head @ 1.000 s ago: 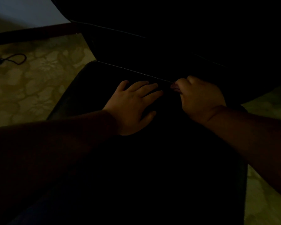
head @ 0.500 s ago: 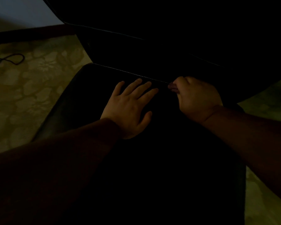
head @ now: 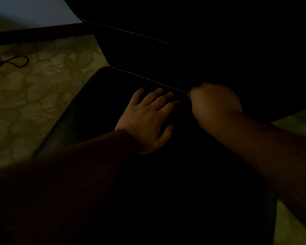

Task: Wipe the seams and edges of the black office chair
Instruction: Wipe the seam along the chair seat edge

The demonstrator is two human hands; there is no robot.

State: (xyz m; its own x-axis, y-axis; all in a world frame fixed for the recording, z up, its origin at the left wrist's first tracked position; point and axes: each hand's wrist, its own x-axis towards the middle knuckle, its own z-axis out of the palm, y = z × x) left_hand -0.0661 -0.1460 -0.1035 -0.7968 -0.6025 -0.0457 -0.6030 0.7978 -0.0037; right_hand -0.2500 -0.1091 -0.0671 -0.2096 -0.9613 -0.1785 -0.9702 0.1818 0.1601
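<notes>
The black office chair fills the middle of the dim view, with its seat [head: 95,96] below and its backrest [head: 166,55] behind. A pale stitched seam [head: 148,79] runs along the seat's rear edge. My left hand [head: 148,117] lies flat on the seat with its fingers spread, just in front of the seam. My right hand [head: 215,105] is curled into a fist at the seam, to the right of the left fingertips. It pinches a small cloth [head: 188,94], of which only a tip shows.
A patterned floor [head: 34,94] lies left of the chair, with a looped black cable [head: 18,61] on it at the far left. A dark baseboard [head: 34,33] and a pale wall sit behind. More floor shows at the right edge.
My right fist has shifted slightly back and forth along the seam. The left hand has stayed flat on the seat. The view has swung a little.
</notes>
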